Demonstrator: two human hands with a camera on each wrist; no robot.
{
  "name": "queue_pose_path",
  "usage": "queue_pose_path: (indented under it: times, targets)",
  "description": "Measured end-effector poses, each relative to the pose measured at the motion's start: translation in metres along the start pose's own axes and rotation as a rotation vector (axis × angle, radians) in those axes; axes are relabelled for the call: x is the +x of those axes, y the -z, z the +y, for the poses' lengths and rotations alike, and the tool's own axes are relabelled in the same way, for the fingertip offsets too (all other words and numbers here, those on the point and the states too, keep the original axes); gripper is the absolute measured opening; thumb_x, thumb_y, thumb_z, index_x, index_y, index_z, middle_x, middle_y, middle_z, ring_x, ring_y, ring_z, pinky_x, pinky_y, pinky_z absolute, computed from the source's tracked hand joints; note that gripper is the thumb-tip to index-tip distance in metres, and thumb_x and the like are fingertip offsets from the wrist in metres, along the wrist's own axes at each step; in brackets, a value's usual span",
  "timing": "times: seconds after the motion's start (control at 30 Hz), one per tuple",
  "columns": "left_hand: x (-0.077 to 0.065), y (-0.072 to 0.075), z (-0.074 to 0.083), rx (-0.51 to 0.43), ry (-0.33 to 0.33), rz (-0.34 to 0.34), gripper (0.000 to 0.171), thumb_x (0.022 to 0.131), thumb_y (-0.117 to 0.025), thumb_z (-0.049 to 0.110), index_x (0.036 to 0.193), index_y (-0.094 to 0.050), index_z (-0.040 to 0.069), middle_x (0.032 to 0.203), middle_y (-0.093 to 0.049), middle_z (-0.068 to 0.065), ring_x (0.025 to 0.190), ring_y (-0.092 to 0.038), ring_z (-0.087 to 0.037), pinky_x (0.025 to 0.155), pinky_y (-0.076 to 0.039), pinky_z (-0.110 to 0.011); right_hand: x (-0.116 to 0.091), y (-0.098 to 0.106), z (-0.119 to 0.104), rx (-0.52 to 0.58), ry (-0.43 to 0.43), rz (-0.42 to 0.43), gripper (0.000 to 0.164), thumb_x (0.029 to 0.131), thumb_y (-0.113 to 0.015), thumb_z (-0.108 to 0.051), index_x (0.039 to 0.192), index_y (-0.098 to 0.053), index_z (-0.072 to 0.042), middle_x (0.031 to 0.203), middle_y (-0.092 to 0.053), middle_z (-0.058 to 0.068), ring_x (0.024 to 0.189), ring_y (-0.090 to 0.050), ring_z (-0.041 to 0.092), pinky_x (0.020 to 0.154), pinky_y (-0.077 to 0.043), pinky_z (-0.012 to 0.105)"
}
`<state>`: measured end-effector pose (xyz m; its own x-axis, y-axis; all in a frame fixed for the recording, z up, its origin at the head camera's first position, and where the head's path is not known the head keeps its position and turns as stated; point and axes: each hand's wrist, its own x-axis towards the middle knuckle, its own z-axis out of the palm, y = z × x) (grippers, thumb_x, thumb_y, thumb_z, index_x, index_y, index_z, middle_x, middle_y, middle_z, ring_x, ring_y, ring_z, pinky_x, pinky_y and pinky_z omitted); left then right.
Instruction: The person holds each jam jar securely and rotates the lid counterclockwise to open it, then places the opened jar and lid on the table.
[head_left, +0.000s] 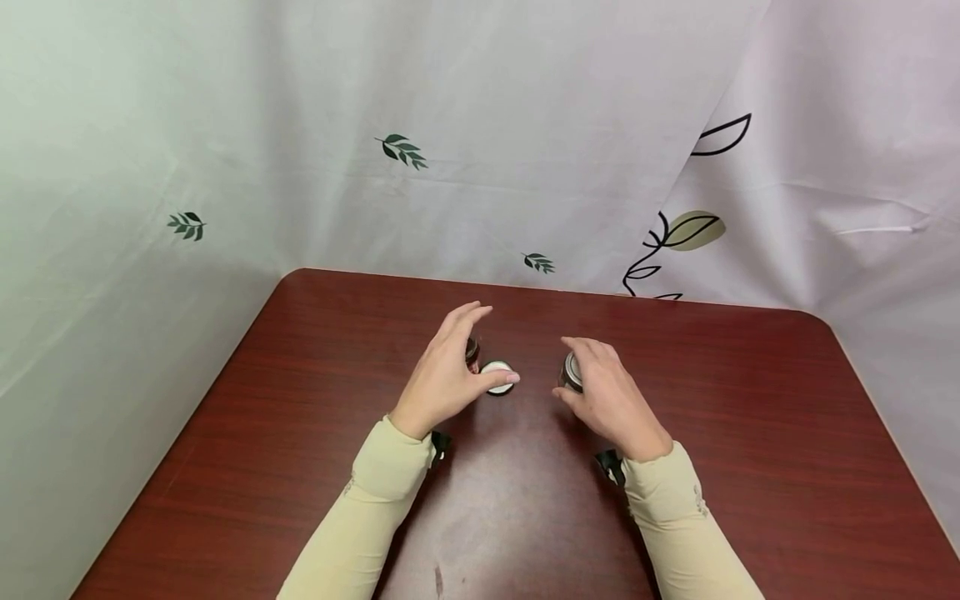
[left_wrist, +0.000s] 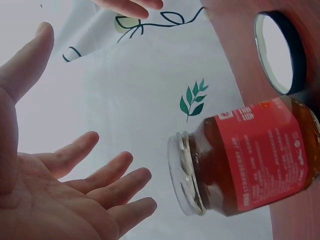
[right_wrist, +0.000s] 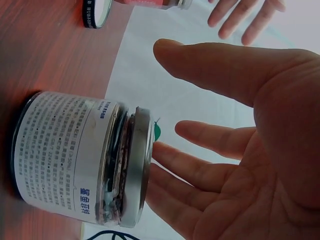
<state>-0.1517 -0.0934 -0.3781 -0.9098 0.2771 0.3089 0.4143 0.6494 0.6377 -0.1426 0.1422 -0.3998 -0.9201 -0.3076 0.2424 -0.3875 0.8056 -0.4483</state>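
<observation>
My left hand (head_left: 442,375), fingers spread and relaxed, hovers beside a lidless glass jar (left_wrist: 260,155) with a red label and dark amber contents. That jar stands upright on the table, mostly hidden behind the hand in the head view. A loose lid (left_wrist: 276,52) lies next to it, white inside facing up; my left thumb overlaps it in the head view. On the right stands a second jar (right_wrist: 62,155), white-labelled, with a silver lid (right_wrist: 139,170) on top. My right hand (head_left: 611,396) is loosely spread around that lid, fingertips right at its edge, thumb apart from it.
The reddish-brown wooden table (head_left: 300,400) reaches back to a white curtain (head_left: 465,208) with leaf prints, which also hangs along both sides. Dark wrist devices (head_left: 441,444) sit below the cream sleeves (head_left: 360,508).
</observation>
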Motion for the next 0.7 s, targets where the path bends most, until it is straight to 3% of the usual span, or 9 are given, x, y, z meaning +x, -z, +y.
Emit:
queue_pose_path:
  times: [0.1,0.2,0.3,0.7]
  targets:
    - [0.0,-0.001,0.004,-0.014,-0.003,-0.016,0.087,0.068,-0.074,0.054,0.141,-0.036,0.027,0.146,-0.027,0.007,0.085,-0.055,-0.011,0.075,-0.046,-0.029,0.0,0.001,0.001,0.003,0.003,0.011,0.066,0.073,-0.077,-0.018,0.13,-0.046,0.0,0.126,-0.048,0.017,0.119,-0.04,0.035,0.097,-0.035,0.046]
    - [0.001,-0.004,0.007,-0.019,-0.008,-0.032,0.088,0.068,-0.075,0.054,0.141,-0.036,0.025,0.146,-0.027,0.006,0.105,-0.052,-0.013,0.084,-0.046,-0.033,0.001,0.002,0.001,0.004,-0.008,0.008,0.066,0.073,-0.077,-0.018,0.13,-0.046,-0.001,0.126,-0.048,0.018,0.119,-0.039,0.035,0.096,-0.036,0.047]
    - [0.001,-0.007,0.009,-0.014,-0.016,-0.043,0.089,0.067,-0.075,0.055,0.141,-0.037,0.023,0.146,-0.029,0.003,0.129,-0.035,-0.015,0.097,-0.038,-0.04,0.0,0.003,0.002,0.004,-0.027,-0.005,0.066,0.074,-0.076,-0.018,0.131,-0.046,-0.001,0.127,-0.047,0.018,0.12,-0.038,0.035,0.095,-0.037,0.047]
    - [0.002,-0.021,0.019,-0.015,-0.091,-0.062,0.086,0.068,-0.074,0.054,0.14,-0.038,0.022,0.146,-0.03,0.004,0.132,-0.031,-0.011,0.1,-0.037,-0.037,-0.001,0.003,0.007,0.012,-0.05,-0.022,0.065,0.074,-0.076,-0.017,0.13,-0.046,0.0,0.127,-0.047,0.018,0.121,-0.037,0.035,0.095,-0.037,0.048]
